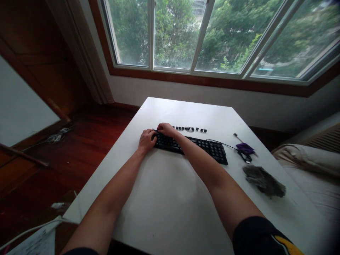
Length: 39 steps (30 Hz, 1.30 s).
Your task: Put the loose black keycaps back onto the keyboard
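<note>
A black keyboard (196, 144) lies on the white table (170, 184), tilted slightly across it. My left hand (147, 140) is wrapped round its left end, thumb on the near side. Over the upper left corner of the keyboard, my right hand (165, 129) is bent down with its fingers drawn together; whatever is between them is hidden. Behind the keyboard runs a row of several loose black keycaps (180, 128). Among them lies a small looped tool (189, 129), too small to make out clearly.
To the right lie a purple cloth (245, 148), a thin stick with a dark tip (239, 138), the coiled cable with its USB plug (247, 160) and a crumpled grey rag (264, 181). A window (186, 39) is beyond the table; a bed (305, 166) stands at the right.
</note>
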Each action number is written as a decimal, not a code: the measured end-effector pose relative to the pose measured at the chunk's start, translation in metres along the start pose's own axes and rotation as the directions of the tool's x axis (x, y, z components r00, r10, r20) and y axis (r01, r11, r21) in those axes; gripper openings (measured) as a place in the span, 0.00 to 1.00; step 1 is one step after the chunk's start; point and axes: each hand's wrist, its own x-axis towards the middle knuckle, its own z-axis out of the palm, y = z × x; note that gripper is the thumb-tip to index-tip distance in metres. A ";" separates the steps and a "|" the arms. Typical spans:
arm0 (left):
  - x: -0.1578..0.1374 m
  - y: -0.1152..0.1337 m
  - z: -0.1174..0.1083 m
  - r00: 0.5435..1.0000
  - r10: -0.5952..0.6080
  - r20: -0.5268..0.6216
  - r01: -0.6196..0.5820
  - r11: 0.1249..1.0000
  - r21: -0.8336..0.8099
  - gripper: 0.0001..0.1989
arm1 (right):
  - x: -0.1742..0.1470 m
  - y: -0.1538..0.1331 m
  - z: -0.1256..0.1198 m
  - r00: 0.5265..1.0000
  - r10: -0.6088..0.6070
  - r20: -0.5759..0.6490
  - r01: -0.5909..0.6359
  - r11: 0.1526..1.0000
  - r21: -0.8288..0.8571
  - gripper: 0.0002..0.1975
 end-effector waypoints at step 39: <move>0.020 -0.008 0.007 0.992 -0.128 -0.009 0.128 0.991 0.046 0.11 | -0.246 0.123 -0.092 0.686 0.442 -0.578 -0.374 0.896 0.241 0.15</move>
